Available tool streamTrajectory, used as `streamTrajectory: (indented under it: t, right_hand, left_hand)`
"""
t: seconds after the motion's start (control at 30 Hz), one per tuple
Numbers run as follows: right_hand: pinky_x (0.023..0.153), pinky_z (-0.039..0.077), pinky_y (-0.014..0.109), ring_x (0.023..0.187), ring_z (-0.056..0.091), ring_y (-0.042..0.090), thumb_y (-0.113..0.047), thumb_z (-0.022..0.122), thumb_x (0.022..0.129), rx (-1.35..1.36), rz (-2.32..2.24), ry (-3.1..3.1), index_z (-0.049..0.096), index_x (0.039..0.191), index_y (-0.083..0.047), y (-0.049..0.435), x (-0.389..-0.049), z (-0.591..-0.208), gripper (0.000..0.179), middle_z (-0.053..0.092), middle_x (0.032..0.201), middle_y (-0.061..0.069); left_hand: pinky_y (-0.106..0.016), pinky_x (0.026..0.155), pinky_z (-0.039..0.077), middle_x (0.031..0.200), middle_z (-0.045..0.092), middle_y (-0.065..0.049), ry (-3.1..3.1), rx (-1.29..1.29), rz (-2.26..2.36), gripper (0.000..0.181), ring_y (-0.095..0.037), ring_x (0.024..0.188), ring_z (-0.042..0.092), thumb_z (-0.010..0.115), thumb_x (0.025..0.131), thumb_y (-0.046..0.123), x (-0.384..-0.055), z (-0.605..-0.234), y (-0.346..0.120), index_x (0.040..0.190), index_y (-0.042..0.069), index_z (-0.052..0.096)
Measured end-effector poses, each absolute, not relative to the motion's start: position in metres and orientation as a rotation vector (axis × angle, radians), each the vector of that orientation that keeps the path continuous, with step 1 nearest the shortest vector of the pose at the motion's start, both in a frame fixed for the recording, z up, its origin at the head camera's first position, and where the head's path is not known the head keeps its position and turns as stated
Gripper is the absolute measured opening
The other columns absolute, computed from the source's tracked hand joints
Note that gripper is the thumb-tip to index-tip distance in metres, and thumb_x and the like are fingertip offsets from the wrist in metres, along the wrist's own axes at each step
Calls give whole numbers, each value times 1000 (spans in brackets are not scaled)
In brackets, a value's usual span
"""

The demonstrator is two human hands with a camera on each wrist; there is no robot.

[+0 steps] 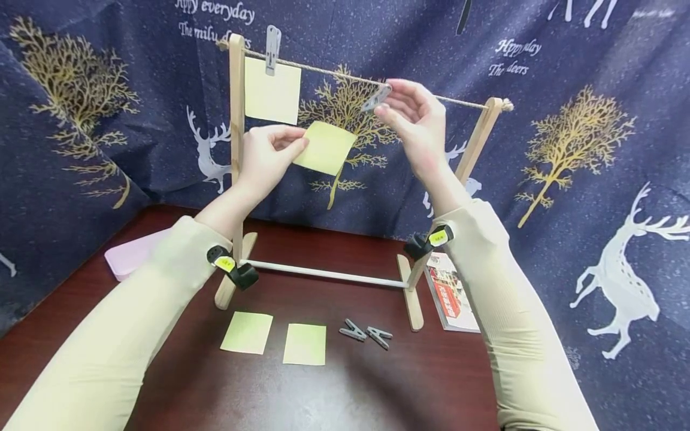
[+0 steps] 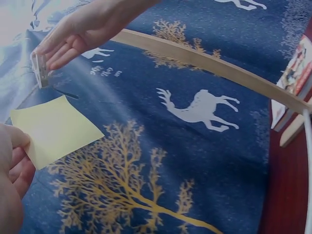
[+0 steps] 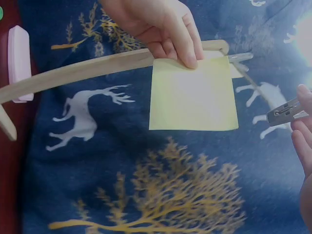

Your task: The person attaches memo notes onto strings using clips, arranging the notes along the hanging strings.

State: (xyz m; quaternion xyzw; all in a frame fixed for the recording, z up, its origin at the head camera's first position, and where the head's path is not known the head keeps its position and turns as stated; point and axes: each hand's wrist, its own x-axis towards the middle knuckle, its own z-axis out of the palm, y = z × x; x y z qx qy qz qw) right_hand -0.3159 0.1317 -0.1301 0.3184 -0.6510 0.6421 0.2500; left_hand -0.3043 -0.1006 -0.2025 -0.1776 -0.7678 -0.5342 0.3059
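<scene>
Left hand [image 1: 266, 152]: grasping; thumb and fingers pinch one yellow paper square [image 1: 326, 148] by its left edge, presumably so the rest of the sheet stays uncovered. The sheet tilts, below the string [image 1: 323, 70] and apart from it.

Right hand [image 1: 417, 123]: grasping; thumb and fingertips pinch one grey clip [image 1: 375, 99] at its rear end, a hold that leaves the biting end pointing toward the left hand's sheet. Whether the clip touches the string, or how far it gapes, cannot be told.

Above the left hand: a second paper square [image 1: 273, 96], hung on the string by an upright clip [image 1: 272, 51], which pins its top edge and so keeps it off the table [image 1: 302, 401].

To either side of the two grips: wooden posts, left [image 1: 236, 149] and right [image 1: 477, 143], bearing the string between them, apparently to keep it taut.

Well below the grips, on the table: two paper squares, left [image 1: 247, 333] and right [image 1: 305, 344], lying flat and apart; just beside them, two loose clips, left [image 1: 353, 330] and right [image 1: 380, 336], likely grouped for easy reach.

Below the right hand, beyond the right post: a booklet [image 1: 453, 293].
</scene>
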Motion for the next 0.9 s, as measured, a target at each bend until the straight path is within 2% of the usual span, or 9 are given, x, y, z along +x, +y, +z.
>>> streamTrajectory:
  t: [0.2,0.57,0.9]
  right_hand:
    - [98,49,29,96,66,18,13,70,79,849,1788,-1762,63,115,5,123,-321,-101,37,70,103,6]
    - [95,50,23,101,66,17,5,74,81,812,1699,-1844,62,118,6,89,-331,-62,38,71,106,10]
    - [91,51,20,95,67,14,-2,77,81,681,1602,-1982,68,108,2,82,-334,-56,29,74,97,7]
  left_hand:
    - [-17,81,48,112,72,-14,-2034,-386,-1539,29,-6,90,70,67,91,21,-312,-188,-98,114,4,72]
    - [-18,84,50,117,70,-15,-1878,-307,-1703,29,-11,100,69,68,91,15,-324,-164,-87,115,-1,71]
    - [-17,82,47,115,72,-12,-1872,-186,-1658,26,-13,99,68,67,91,13,-329,-161,-82,114,2,72]
